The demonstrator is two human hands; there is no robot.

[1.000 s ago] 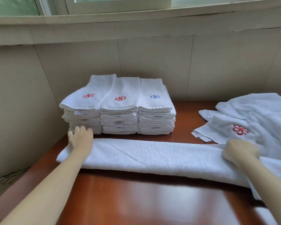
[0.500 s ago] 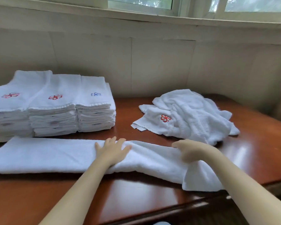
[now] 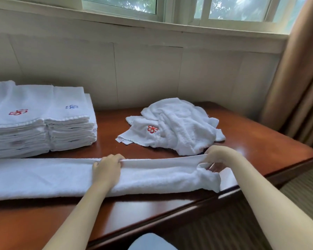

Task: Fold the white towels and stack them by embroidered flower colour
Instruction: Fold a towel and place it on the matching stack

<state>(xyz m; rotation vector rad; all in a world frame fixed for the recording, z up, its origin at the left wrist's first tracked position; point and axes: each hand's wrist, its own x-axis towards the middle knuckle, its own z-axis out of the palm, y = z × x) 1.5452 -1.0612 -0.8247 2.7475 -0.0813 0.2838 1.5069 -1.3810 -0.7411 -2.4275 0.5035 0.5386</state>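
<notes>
Grip: left hand (image 3: pixel 107 170) clutches far edge of towel (image 3: pixel 43 177); right hand (image 3: pixel 218 155) pinches its end. That end lies at bench (image 3: pixel 260 141) edge beneath right hand: could slide off, skewing fold; loose pile (image 3: pixel 179 127) just beyond may snag.

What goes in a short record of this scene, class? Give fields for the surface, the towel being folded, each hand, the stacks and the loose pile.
Surface: wooden table
Towel in work: long towel, folded into a strip along the near edge
Left hand: grips the strip's far edge near its middle
Right hand: pinches the far edge near the right end
Stacks: red-flower stack beside blue-flower stack, back left
Loose pile: unfolded towels, back right, one red flower showing
</notes>
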